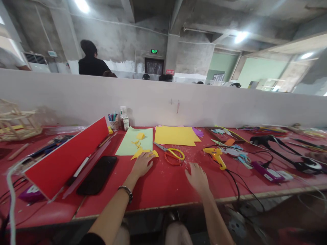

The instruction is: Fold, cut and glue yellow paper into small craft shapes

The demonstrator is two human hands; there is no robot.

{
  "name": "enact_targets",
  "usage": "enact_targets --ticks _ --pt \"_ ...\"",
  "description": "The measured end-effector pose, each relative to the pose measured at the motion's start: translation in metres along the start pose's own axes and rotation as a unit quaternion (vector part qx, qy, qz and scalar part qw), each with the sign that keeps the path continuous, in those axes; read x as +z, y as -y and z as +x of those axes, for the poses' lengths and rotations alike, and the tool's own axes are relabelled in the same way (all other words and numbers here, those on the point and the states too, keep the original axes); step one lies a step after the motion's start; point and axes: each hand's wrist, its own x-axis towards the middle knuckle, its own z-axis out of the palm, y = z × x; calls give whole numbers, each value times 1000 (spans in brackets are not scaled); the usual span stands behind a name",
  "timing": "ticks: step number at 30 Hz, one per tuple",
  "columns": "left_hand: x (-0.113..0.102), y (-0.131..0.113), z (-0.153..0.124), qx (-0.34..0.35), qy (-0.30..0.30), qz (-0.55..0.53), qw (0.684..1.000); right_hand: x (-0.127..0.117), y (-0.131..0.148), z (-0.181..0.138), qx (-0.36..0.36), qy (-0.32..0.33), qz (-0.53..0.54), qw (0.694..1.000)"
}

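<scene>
My left hand lies with its fingers stretched over a cut yellow paper piece, pressing lightly on it or just resting; I cannot tell which. Part of that piece is hidden under the fingers. My right hand rests palm down on the red tabletop, fingers spread, with nothing in it. Scissors with yellow and red handles lie between and beyond the hands, blades pointing left. Behind my left hand is a pale green sheet bearing yellow scraps. Yellow sheets are stacked beyond the scissors.
On the right are a yellow glue gun, a purple power strip and cables. A black phone and a leaning red board stand left. A pen cup and bottle sit by the white partition.
</scene>
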Motion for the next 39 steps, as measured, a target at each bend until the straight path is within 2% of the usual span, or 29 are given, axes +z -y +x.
enact_targets --ticks 2,4,8,13,23,29,39 --pt "1 -2 1 8 57 16 998 -6 11 16 -47 14 36 998" --pt "1 -3 1 -10 82 29 996 -7 25 32 -82 43 52 994" --pt "-2 -6 -1 -38 89 52 994 1 46 55 -40 77 20 996" --pt "-7 -12 -3 -61 105 76 990 7 49 68 -35 92 0 995" --pt "-14 -19 -4 -117 76 117 983 6 53 78 -75 135 19 988" --pt "-16 -21 -7 -134 72 149 977 4 55 76 -83 130 66 986" --pt "-19 -23 -9 -169 75 177 967 -3 95 83 -71 132 117 982"
